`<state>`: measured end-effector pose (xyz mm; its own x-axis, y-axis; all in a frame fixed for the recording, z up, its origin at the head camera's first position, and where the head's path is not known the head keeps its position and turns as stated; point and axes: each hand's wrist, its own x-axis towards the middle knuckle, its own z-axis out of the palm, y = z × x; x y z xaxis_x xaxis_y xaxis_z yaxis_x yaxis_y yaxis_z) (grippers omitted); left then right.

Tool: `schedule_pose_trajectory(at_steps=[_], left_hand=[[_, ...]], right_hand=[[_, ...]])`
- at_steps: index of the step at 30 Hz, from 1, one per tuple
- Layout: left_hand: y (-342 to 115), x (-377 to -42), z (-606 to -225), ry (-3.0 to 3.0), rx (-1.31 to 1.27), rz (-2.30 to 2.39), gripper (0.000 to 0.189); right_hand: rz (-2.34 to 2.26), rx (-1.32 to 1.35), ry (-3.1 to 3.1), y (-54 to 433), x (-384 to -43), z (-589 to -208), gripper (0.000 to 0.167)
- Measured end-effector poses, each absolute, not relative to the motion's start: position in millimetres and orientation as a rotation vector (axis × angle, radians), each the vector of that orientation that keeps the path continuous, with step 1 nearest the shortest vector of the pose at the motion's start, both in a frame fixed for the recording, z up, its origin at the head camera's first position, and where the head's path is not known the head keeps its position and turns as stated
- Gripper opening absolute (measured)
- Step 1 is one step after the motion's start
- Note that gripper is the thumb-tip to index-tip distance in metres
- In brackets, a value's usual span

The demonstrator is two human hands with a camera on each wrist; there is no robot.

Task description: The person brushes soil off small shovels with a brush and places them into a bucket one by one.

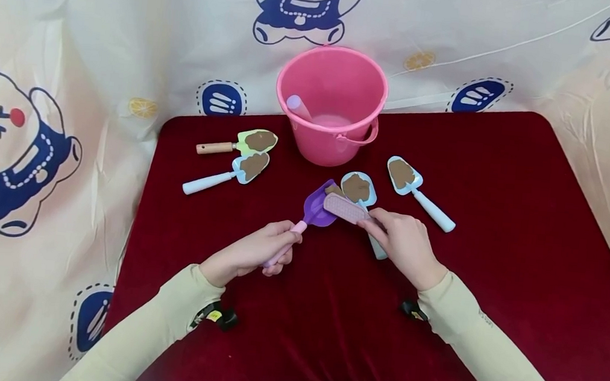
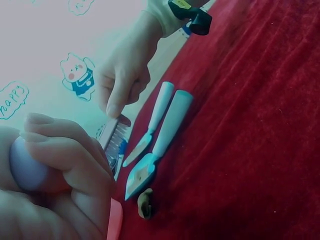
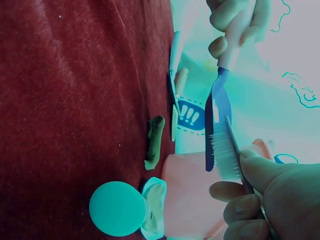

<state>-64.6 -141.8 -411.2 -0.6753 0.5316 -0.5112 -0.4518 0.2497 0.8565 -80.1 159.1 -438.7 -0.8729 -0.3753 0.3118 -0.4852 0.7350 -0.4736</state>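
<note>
My left hand (image 1: 264, 247) grips the pink handle of a purple toy shovel (image 1: 315, 206), its blade held over the table. Pinched in my right hand (image 1: 406, 245) is a small brush (image 1: 344, 208) with a pinkish back. Its white bristles (image 3: 225, 155) meet the shovel's blade in the right wrist view. A brown clay-like lump (image 3: 155, 142) lies on the cloth below the shovel. Just beyond the brush is a light blue trowel (image 1: 368, 197) bearing a flat brown patch; the brush and right hand partly cover it in the head view.
A pink bucket (image 1: 327, 135) with a pink-and-lilac handled item (image 1: 298, 106) inside stands at the back. On the left lie a green trowel (image 1: 244, 141) and a blue one (image 1: 233, 172), on the right another blue trowel (image 1: 419, 191), all with brown patches. Red cloth (image 1: 522, 264) covers the table.
</note>
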Motion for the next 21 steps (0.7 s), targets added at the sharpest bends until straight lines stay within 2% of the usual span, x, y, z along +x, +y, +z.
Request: schedule_pose_trajectory(at_steps=[21], left_hand=[[-149.2, -64.4, -413.1, 1.718, 0.069, 1.548, 0.028]], right_hand=[[0.860, 0.640, -2.760, 159.4, -83.5, -439.4, 0.018]])
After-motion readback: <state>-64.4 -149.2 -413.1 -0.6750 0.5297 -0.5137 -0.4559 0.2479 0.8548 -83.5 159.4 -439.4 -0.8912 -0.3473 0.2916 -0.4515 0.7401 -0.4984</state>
